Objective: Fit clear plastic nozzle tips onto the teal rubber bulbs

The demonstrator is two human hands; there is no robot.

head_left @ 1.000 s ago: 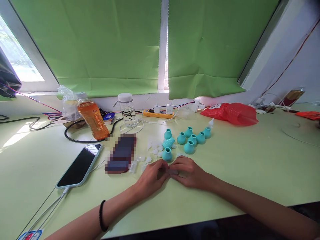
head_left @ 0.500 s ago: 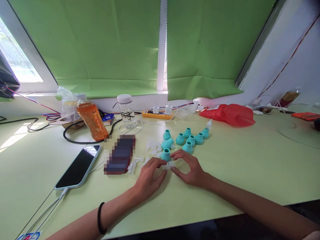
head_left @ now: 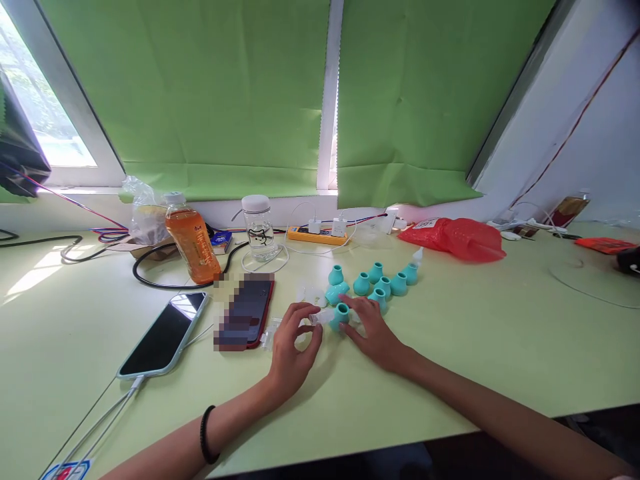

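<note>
My left hand (head_left: 291, 347) pinches a small clear plastic piece (head_left: 320, 318) that meets a teal rubber bulb (head_left: 342, 315). My right hand (head_left: 373, 328) grips that bulb from the right, fingers curled round it. Behind them stands a cluster of several more teal bulbs (head_left: 381, 282) on the pale green table (head_left: 475, 333). Small white and clear plastic parts (head_left: 309, 294) lie scattered just left of the bulbs. A black band sits on my left wrist.
A red-cased phone (head_left: 247, 310) and a pale-cased phone (head_left: 164, 333) on a white cable lie to the left. An orange drink bottle (head_left: 191, 245), a clear jar (head_left: 259, 229), a yellow power strip (head_left: 317, 235) and a red plastic bag (head_left: 457, 239) stand along the back.
Both hands moved forward towards the bulbs. The right hand took hold of a teal bulb, and the left brought the clear piece up to it.
</note>
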